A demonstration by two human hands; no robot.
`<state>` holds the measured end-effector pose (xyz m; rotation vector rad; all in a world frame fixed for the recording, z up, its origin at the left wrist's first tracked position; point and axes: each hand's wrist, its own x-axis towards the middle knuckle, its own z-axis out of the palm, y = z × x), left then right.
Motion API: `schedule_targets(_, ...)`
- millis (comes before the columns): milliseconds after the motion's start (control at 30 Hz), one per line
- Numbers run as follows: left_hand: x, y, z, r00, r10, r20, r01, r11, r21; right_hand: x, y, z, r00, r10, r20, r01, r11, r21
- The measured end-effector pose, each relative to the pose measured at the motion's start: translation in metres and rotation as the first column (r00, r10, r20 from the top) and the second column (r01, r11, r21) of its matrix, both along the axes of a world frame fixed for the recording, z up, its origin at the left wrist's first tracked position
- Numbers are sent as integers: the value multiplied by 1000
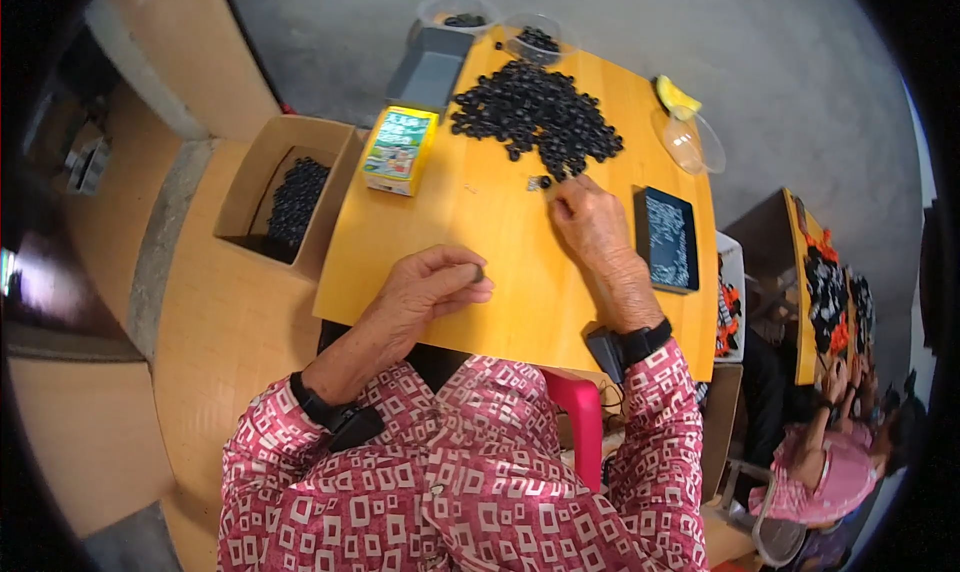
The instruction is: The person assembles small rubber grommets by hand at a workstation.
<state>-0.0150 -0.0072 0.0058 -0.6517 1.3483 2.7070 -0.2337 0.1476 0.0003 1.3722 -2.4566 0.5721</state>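
My left hand [432, 284] is closed over the near part of the yellow table. Between its thumb and fingers sits a small dark round piece [477, 273]. Farther off, my right hand [592, 222] reaches to the near edge of a pile of small black round parts [530, 107]. Its fingers are curled in a pinch, and whatever is between the tips is hidden. Just left of those fingertips lie a single black part [545, 183] and a few tiny pale bits [532, 184]. Both wrists wear black straps with a small box.
A yellow carton [402, 152] and grey tray [430, 67] stand at the table's left. Right of my right hand is a dark box [668, 240] of small metallic pieces. Clear tubs [533, 40] sit at the back. A cardboard box [325, 212] holds black parts. Another person [825, 472] works at far right.
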Motion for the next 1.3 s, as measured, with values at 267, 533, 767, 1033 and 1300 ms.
schedule_targets(267,-2,-2,1,1000,21,2,-21,1000,-3,34,-1,14,997,-5,-77,19,983,184)
schedule_targets(533,0,0,2,999,44,9,-44,999,-22,38,4,12,1000,-11,6,11,1000,25)
schedule_targets(767,-2,0,0,997,54,-60,-44,986,159,80,11,43,922,216,321,-105,938,-329)
schedule_targets(1033,4,4,13,989,18,-149,-2,994,107,115,11,62,794,346,501,-109,890,-442)
schedule_targets(1300,9,6,24,980,4,-200,2,1000,31,123,15,57,804,344,485,-56,856,-514)
